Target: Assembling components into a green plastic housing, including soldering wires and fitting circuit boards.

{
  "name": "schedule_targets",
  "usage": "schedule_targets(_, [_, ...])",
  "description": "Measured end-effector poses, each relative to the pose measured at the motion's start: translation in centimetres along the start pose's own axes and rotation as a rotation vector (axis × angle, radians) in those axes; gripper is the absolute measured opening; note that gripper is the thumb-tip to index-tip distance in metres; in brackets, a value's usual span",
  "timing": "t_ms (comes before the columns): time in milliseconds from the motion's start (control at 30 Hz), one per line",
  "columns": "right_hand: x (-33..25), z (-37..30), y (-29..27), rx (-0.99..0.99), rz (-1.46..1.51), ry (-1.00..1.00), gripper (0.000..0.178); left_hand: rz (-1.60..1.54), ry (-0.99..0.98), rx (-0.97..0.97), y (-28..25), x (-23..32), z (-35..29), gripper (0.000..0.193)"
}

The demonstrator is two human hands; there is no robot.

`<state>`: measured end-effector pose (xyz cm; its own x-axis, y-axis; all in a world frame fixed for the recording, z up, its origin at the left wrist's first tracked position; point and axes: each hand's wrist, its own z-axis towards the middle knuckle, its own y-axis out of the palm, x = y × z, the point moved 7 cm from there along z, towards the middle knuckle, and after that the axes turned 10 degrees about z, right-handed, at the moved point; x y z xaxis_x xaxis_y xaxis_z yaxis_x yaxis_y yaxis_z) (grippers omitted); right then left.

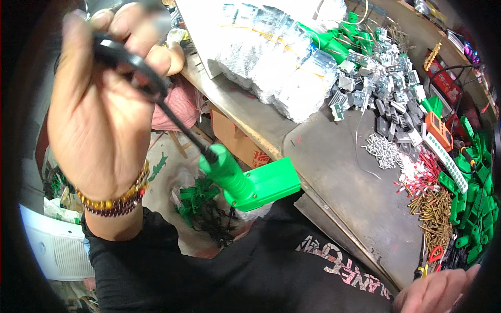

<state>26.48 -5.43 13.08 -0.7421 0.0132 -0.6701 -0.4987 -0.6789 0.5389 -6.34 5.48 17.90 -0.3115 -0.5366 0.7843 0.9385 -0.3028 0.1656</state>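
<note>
My left hand point(96, 112) is raised high at the left, its fingers point(156, 55) clenched round a black rubber power cord point(180, 125), one only, which runs down and to the right into the neck of one bright green plastic tool housing point(250, 182). That housing hangs from the cord in the air, off the near edge of the grey metal surface point(339, 172) and above my black shirt point(250, 276), touching neither as far as I can tell. I judge that I am lifting the finished piece clear by its cord; the next move, as I read it, calls for a steady grip on the cord so that the housing does not swing against the surface edge, and a free spot to lay it. Below it on the floor lies a heap of similar green parts with black cords point(203, 208), too tangled to count, and one brown cardboard box point(240, 143) stands under the surface. Further right, a stack of clear plastic bags of small metal parts point(282, 62) lies at the far side; I make out several, not an exact number. Then come many loose finned grey heat sinks point(391, 104), one orange handheld meter point(438, 130), a pile of brass screws point(436, 208), and more green housings point(477, 193). My right hand point(436, 292) rests low at the near right edge; whether its fingers grasp anything I cannot tell.
</note>
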Motion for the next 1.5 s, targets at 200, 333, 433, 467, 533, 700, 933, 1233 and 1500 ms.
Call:
schedule_targets(200, [3.5, -2.3, -5.8, 0.356, -0.372, 0.031, 0.04, -0.038, -0.072, -0.107, 0.6, 2.4, -1.7, 0.016])
schedule_targets(333, [4.8, -3.6, -9.7, 0.269, -0.523, 0.183, 0.041, -0.061, -0.106, -0.001, -1.2, 3.7, -2.1, 0.01])
schedule_targets(433, [4.7, -4.7, -11.3, 0.254, -0.599, 0.217, 0.037, 0.013, -0.086, 0.048, -4.5, 4.9, -2.1, 0.013])
schedule_targets(467, [4.8, -4.9, -11.4, 0.253, -0.648, 0.23, 0.034, 0.067, -0.055, 0.085, -5.8, 5.5, -2.3, 0.016])
schedule_targets(533, [5.9, -5.1, -11.5, 0.285, -0.687, 0.3, 0.033, 0.129, -0.045, 0.206, -11.0, 4.3, -3.6, 0.032])
schedule_targets(700, [7.4, -5.5, -13.2, 0.298, -0.746, 0.434, 0.027, 0.407, -0.114, 0.916, -25.2, 0.1, -9.8, 0.049])
schedule_targets(933, [7.7, -7.6, -14.0, 0.4, -0.74, 0.432, 0.024, 0.517, -0.281, 1.233, -36.9, -9.2, -25.8, 0.046])
schedule_targets(1233, [6.8, -7.2, -13.7, 0.391, -0.853, 0.496, 0.028, 1.348, -1.548, -0.059, -21.9, -32.0, -57.2, 0.055])
schedule_targets(1500, [-5.1, -4.7, -12.1, 0.628, -1.254, -0.249, 0.045, 1.342, -1.289, -0.458, -12.2, -33.4, -44.2, 0.039])
